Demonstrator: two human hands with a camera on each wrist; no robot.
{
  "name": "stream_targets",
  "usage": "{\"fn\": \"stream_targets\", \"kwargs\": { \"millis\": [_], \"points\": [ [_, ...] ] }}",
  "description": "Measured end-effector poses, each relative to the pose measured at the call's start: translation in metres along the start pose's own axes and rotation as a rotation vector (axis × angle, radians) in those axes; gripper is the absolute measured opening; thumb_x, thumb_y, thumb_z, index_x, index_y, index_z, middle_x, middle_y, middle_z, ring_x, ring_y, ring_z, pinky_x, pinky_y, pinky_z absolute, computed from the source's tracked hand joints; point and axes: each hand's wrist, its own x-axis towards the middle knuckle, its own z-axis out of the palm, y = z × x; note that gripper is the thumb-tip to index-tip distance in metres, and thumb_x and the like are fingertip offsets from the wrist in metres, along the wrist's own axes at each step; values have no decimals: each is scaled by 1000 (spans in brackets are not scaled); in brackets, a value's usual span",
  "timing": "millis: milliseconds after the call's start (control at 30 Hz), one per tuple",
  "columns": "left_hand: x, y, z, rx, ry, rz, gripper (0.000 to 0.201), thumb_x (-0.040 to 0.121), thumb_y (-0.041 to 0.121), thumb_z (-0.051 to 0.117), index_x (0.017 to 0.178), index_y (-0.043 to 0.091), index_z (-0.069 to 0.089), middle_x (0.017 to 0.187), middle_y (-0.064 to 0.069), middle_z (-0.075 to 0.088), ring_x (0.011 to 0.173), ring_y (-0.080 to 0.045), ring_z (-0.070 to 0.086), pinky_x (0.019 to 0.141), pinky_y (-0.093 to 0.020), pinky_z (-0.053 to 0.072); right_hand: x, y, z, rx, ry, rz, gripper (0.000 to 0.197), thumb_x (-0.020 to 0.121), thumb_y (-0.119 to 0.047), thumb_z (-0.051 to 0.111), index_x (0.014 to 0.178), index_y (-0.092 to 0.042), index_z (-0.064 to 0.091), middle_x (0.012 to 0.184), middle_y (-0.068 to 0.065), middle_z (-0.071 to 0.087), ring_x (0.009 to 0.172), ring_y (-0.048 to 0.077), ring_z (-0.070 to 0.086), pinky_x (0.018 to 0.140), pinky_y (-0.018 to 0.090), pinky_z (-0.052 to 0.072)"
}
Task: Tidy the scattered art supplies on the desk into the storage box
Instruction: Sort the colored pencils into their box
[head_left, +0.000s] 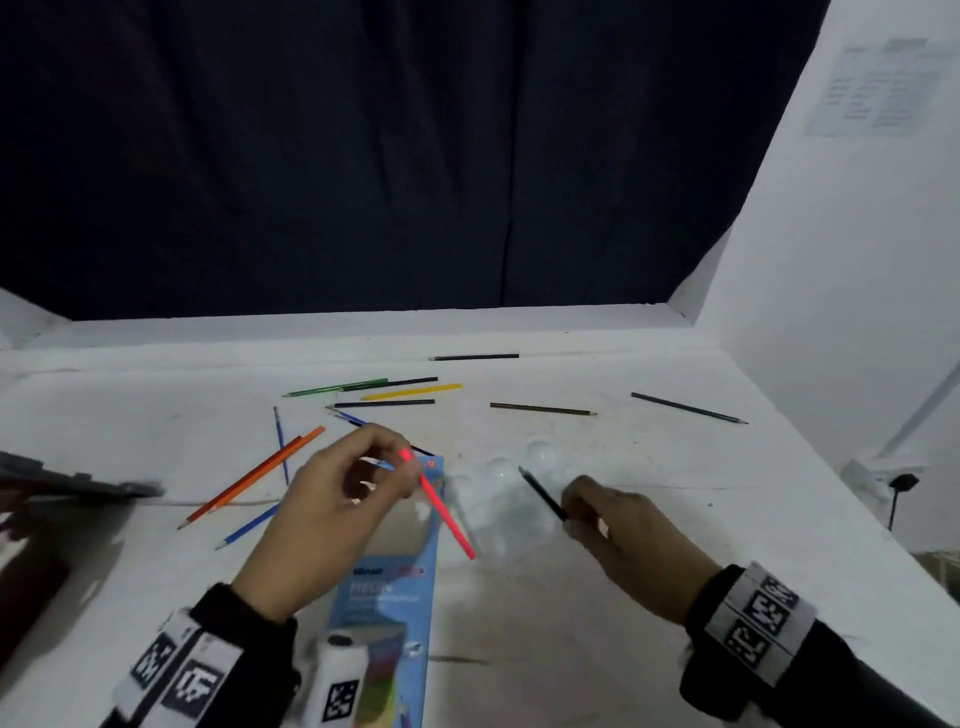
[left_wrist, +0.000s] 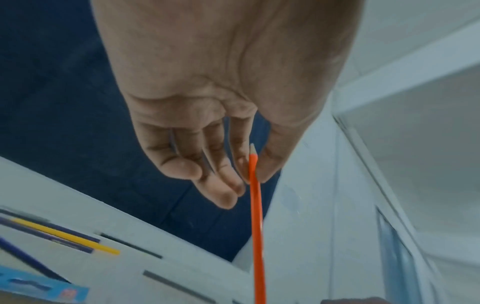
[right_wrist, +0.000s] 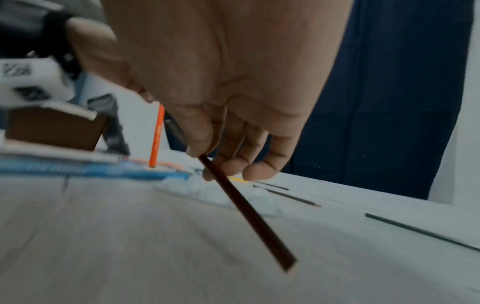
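My left hand (head_left: 363, 467) pinches a red-orange pencil (head_left: 441, 506) near its tip, and the shaft slants down over a blue pencil packet (head_left: 395, 577). In the left wrist view the same pencil (left_wrist: 257, 226) hangs between thumb and forefinger. My right hand (head_left: 597, 512) grips a dark pencil (head_left: 543, 493) over a clear plastic paint palette (head_left: 498, 499). In the right wrist view the dark pencil (right_wrist: 246, 211) slants down from the fingers. Several loose pencils lie behind, among them yellow (head_left: 413, 391), green (head_left: 337, 387), orange (head_left: 254, 475) and blue (head_left: 249, 526) ones.
A dark box with a grey lid (head_left: 67, 486) sits at the desk's left edge. More dark pencils (head_left: 688, 408) lie to the right and at the back (head_left: 475, 357). A white wall (head_left: 831, 260) closes the right side, a dark curtain (head_left: 363, 156) hangs behind.
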Motion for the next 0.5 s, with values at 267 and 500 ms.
{"fn": "stream_targets", "kwargs": {
  "millis": [267,500],
  "points": [
    [13,-32,-45,-229,261,-89,11,99,17,54,101,10,62,93,-17,71,87,-27,73,73,-21,53,67,-59,44,389,92,23,72,85,-10,66,136,-43,26,85,-7,61,68,10,63,60,18,51],
    [53,-68,-54,-99,106,-133,12,102,16,49,104,10,60,82,-1,60,75,-19,69,74,-27,56,121,-74,67,362,82,87,80,82,-6,61,141,-37,18,82,-2,63,70,10,64,65,26,56]
  ]
}}
